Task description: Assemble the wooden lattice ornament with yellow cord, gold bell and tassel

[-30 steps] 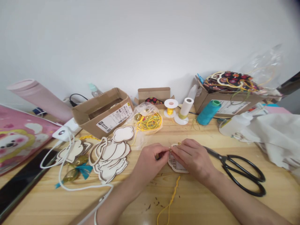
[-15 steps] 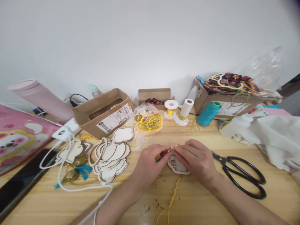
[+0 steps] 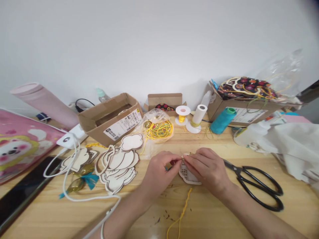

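Note:
My left hand (image 3: 159,169) and my right hand (image 3: 208,167) meet above a pale wooden lattice cutout (image 3: 188,177) lying on the table. Their fingertips pinch a small yellow-gold cord end (image 3: 183,159) at the cutout's top edge. My right fingers also rest on the cutout and hide its upper part. A small dark red item (image 3: 170,165) shows under my left fingers, too hidden to name. A braided yellow cord (image 3: 184,207) trails from near the cutout toward the bottom edge of the view.
Black-handled scissors (image 3: 256,187) lie to the right, near a white cloth (image 3: 286,149). A stack of wooden cutouts (image 3: 117,166) lies to the left. Cardboard boxes (image 3: 109,119), a yellow cord bag (image 3: 157,129) and a teal thread cone (image 3: 222,120) stand behind.
Both hands stay together over the cutout with only small finger shifts. My right hand has eased slightly right, showing more of the lattice.

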`<act>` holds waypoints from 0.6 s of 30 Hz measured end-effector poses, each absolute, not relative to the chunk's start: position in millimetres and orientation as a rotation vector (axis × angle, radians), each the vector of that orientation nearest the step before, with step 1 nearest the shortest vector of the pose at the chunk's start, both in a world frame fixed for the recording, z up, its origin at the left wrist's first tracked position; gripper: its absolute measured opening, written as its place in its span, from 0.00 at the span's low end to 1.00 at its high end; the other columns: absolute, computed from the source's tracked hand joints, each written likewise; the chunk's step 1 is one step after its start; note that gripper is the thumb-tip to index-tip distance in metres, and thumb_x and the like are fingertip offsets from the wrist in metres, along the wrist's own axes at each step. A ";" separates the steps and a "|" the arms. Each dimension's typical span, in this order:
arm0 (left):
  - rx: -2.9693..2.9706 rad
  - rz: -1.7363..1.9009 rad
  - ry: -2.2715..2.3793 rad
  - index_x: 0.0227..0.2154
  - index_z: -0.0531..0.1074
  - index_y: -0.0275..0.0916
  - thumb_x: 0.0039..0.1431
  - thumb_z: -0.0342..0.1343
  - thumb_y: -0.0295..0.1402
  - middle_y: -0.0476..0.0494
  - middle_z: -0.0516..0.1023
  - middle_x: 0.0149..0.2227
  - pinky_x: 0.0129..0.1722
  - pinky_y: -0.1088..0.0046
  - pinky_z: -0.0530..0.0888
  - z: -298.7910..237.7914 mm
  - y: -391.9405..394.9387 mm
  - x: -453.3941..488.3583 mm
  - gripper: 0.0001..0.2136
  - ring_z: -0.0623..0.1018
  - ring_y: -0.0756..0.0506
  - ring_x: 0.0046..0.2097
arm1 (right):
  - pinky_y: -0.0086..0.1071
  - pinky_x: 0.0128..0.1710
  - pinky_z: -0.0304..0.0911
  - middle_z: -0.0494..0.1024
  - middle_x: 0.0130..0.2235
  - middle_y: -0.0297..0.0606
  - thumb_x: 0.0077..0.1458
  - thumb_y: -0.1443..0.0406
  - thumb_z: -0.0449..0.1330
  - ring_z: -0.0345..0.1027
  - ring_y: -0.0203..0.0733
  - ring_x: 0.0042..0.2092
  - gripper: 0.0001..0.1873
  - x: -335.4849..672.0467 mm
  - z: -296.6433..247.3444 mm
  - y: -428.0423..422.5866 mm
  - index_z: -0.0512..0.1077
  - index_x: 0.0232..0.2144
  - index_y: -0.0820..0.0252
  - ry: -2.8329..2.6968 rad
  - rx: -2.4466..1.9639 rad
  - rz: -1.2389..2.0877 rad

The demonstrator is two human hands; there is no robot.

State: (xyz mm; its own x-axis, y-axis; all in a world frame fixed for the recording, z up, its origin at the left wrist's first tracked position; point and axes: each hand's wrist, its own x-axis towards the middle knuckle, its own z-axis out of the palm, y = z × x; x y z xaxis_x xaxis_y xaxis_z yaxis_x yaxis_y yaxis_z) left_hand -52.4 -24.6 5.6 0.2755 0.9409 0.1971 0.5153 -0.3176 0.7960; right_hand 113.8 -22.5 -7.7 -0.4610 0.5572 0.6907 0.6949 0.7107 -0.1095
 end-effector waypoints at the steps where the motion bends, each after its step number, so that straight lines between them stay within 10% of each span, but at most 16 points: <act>1: 1.917 0.895 1.321 0.27 0.73 0.39 0.50 0.52 0.28 0.49 0.75 0.26 0.33 0.75 0.67 5.5 -24.6 -52.1 0.05 0.72 0.50 0.30 | 0.30 0.27 0.55 0.75 0.23 0.35 0.50 0.70 0.57 0.59 0.36 0.27 0.03 114.4 -8.9 -22.6 0.71 0.29 0.64 -2.196 -0.946 -0.239; 18: 1.698 0.850 1.360 0.22 0.72 0.36 0.47 0.52 0.28 0.50 0.73 0.23 0.28 0.78 0.67 5.7 -24.8 -48.7 0.04 0.70 0.52 0.27 | 0.32 0.32 0.58 0.75 0.27 0.37 0.51 0.68 0.57 0.62 0.37 0.31 0.07 120.2 -18.5 -25.1 0.70 0.35 0.64 -2.304 -0.918 -0.353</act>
